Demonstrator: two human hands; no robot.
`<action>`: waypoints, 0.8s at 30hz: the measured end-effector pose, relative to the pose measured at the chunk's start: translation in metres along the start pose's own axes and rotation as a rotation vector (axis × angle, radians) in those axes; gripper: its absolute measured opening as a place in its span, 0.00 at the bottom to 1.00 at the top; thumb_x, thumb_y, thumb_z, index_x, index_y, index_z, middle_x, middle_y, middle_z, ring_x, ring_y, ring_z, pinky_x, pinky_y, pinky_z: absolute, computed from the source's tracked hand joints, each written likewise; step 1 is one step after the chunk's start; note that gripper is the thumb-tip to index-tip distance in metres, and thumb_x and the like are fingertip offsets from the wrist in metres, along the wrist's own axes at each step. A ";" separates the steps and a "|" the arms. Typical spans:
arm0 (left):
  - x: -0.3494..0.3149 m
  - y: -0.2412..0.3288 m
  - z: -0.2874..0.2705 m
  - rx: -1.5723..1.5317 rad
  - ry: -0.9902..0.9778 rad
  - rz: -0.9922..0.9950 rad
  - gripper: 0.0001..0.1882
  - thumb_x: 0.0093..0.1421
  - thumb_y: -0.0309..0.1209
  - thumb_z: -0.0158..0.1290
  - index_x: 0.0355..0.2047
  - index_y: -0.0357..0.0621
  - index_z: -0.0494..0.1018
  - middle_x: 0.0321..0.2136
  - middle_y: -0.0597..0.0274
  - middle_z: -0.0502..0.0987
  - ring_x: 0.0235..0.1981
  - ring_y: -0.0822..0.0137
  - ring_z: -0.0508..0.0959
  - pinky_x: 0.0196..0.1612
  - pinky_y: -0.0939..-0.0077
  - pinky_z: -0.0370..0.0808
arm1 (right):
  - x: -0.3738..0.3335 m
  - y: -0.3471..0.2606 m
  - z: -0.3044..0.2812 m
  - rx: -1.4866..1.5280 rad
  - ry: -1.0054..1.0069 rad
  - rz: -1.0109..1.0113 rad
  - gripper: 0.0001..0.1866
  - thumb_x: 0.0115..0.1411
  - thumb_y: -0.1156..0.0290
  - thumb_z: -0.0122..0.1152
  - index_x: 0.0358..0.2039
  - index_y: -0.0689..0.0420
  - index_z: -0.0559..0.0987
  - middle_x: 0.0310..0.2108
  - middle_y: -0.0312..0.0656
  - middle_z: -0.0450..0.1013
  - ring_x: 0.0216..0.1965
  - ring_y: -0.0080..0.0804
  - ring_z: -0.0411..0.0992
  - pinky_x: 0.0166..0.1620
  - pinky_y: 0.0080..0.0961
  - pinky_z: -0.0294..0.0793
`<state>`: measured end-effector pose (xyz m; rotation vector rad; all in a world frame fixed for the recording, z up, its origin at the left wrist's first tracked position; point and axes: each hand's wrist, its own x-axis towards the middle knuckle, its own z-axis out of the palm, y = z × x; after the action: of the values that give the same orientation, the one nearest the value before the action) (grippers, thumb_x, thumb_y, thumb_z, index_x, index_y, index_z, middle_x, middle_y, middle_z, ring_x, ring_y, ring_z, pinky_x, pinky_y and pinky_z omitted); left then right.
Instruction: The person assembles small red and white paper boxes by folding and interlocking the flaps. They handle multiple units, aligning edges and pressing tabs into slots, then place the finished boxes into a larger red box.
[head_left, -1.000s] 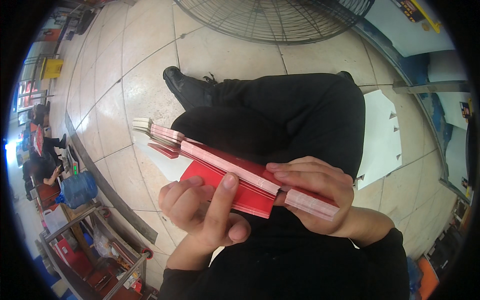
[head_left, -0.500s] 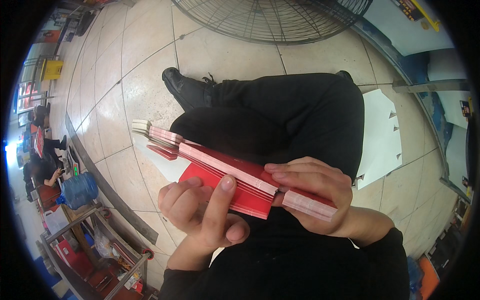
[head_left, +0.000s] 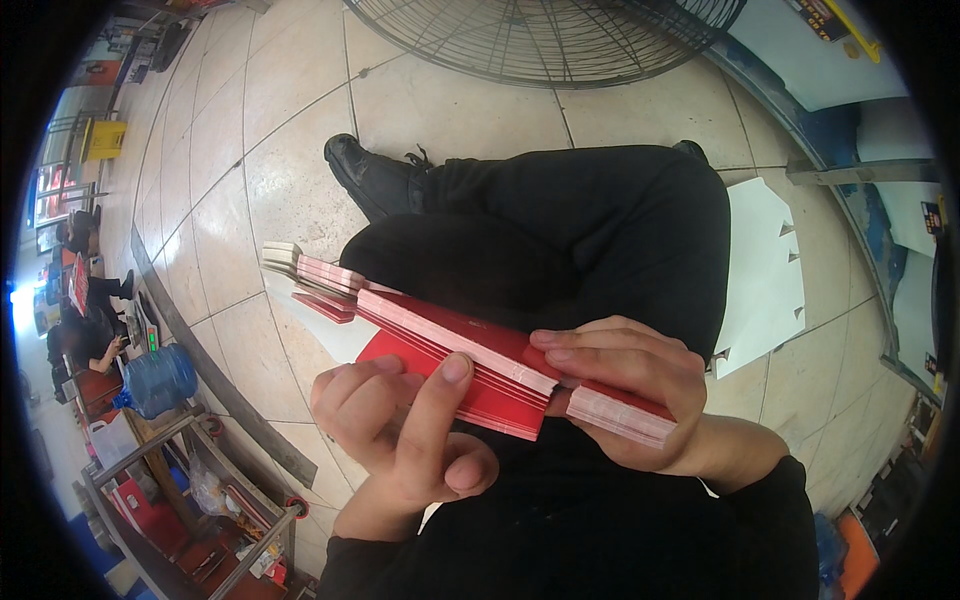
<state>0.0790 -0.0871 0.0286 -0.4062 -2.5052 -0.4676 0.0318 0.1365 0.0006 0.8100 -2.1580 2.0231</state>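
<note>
A thick stack of red die-cut card sheets (head_left: pixel 450 325) with pale pink edges lies slantwise over my lap, its narrower stepped end reaching up to the left. My right hand (head_left: pixel 630 385) is closed round its right end, fingers over the top and a block of the edges showing below them. Under the main stack several sheets hang slightly apart. My left hand (head_left: pixel 400 430) is at the near side, its index fingertip resting on the sheets' edges. The thumb stands apart from it, and the other fingers are half bent beside the red face.
A round wire fan guard (head_left: pixel 560 50) stands on the tiled floor ahead. White cut sheets (head_left: pixel 760 280) lie right of my leg, near a metal rack (head_left: pixel 850 175). A metal trolley (head_left: pixel 190 500), a blue water bottle (head_left: pixel 160 380) and another person (head_left: pixel 85 340) are at left.
The stack and both hands have shifted only very slightly. My left index finger stays against the sheet edges, and the lower sheets sit a little lower.
</note>
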 end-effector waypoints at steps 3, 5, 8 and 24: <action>0.000 0.001 0.000 0.004 -0.004 -0.006 0.32 0.78 0.57 0.33 0.52 0.50 0.82 0.41 0.60 0.65 0.45 0.59 0.71 0.46 0.60 0.67 | 0.000 0.001 0.000 0.000 0.008 -0.004 0.24 0.55 0.74 0.80 0.53 0.60 0.84 0.49 0.50 0.84 0.47 0.45 0.85 0.48 0.33 0.86; 0.000 0.001 0.001 0.000 0.006 -0.009 0.32 0.78 0.57 0.33 0.52 0.50 0.82 0.41 0.60 0.65 0.44 0.59 0.71 0.46 0.60 0.67 | 0.000 0.001 0.000 -0.002 0.005 0.001 0.24 0.55 0.74 0.80 0.53 0.60 0.84 0.49 0.50 0.84 0.47 0.45 0.85 0.48 0.33 0.86; 0.001 0.001 0.003 0.005 0.023 -0.009 0.33 0.78 0.57 0.33 0.51 0.50 0.82 0.40 0.60 0.66 0.44 0.60 0.71 0.47 0.60 0.67 | 0.000 0.001 0.000 -0.002 0.010 -0.001 0.24 0.55 0.73 0.80 0.53 0.60 0.84 0.49 0.50 0.84 0.47 0.45 0.85 0.48 0.33 0.86; 0.002 0.002 0.002 0.004 0.009 -0.004 0.33 0.78 0.57 0.33 0.52 0.49 0.82 0.40 0.60 0.66 0.44 0.60 0.71 0.46 0.60 0.68 | 0.000 0.001 0.001 -0.023 0.025 0.005 0.22 0.57 0.72 0.80 0.52 0.60 0.84 0.48 0.49 0.85 0.47 0.42 0.86 0.48 0.32 0.86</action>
<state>0.0772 -0.0845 0.0278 -0.3969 -2.4987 -0.4648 0.0313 0.1356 -0.0008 0.7732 -2.1686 1.9955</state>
